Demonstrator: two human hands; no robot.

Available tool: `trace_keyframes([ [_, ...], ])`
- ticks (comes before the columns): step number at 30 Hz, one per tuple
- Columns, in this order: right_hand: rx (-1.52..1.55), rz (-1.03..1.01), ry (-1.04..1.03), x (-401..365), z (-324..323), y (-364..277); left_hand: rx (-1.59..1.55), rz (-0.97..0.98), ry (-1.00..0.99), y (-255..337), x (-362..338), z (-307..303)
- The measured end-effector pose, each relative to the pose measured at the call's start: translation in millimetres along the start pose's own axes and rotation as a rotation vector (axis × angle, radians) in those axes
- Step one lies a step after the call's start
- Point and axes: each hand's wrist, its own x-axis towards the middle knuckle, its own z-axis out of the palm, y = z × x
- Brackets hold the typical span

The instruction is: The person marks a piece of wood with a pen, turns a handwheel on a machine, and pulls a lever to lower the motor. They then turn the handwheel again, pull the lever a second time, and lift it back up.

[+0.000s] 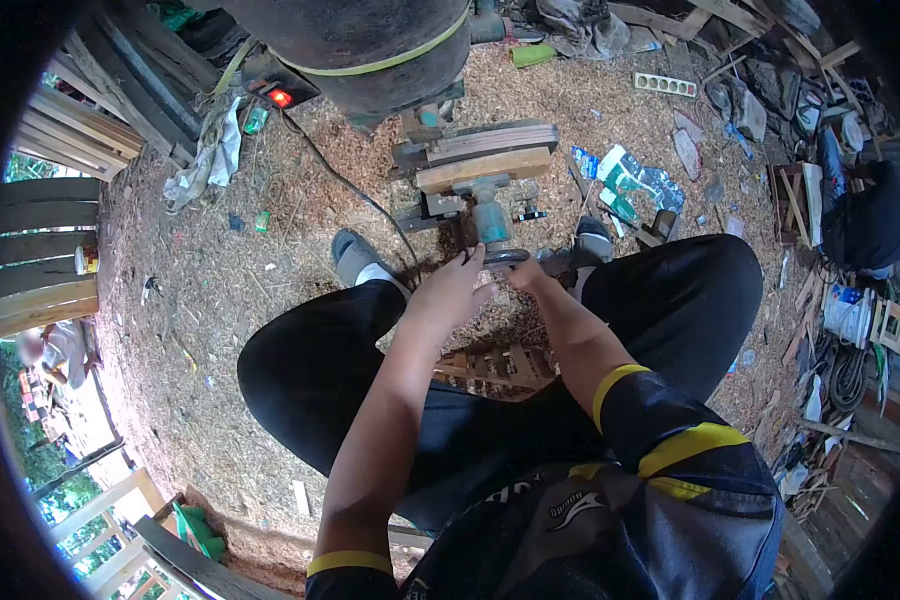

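Note:
A dark round handwheel (505, 257) sits at the near end of a teal machine part (491, 222), between my knees. My left hand (452, 289) rests on the wheel's left side, its fingers stretched forward and the thumb apart. On the wheel's right side, my right hand (526, 276) has its fingers wrapped round the rim. Beyond the teal part, a light wooden block (485, 170) lies crosswise in front of stacked darker boards (495, 141). A large dark cylindrical machine body (370, 50) with a yellow band stands above them at the top.
A black cable (345, 182) runs from a switch with a red light (280, 97) towards my left foot. A power strip (665, 85) and plastic scraps (638, 185) lie on the shavings-covered ground. Stacked planks (45, 250) stand at left, where another person (62, 352) sits.

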Motion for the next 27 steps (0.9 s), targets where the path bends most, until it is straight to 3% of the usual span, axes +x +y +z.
trace_keyframes([
  [3,-0.036,0.107,-0.131,-7,-21,-25,-0.038,0.045,0.047,-10,7,9],
  [6,-0.022,0.06,-0.126,-6,-21,-26,-0.082,0.046,0.052,-16,9,15],
  [12,-0.051,-0.184,0.056,7,18,23,-0.055,-0.012,-0.056,-5,4,-2],
  [15,-0.181,-0.134,0.068,9,24,30,-0.063,-0.005,-0.043,-7,5,1],
  [18,-0.091,-0.187,0.118,8,27,33,-0.066,0.0,-0.039,-7,5,0],
  [21,-0.019,-0.136,0.115,-13,-5,-7,-0.065,0.016,-0.013,-10,7,2],
  [24,-0.228,0.12,-0.105,-15,-20,-27,-0.059,0.019,-0.024,-8,7,0],
  [27,-0.116,0.154,-0.091,-2,5,2,-0.054,0.02,-0.035,-6,6,-3],
])
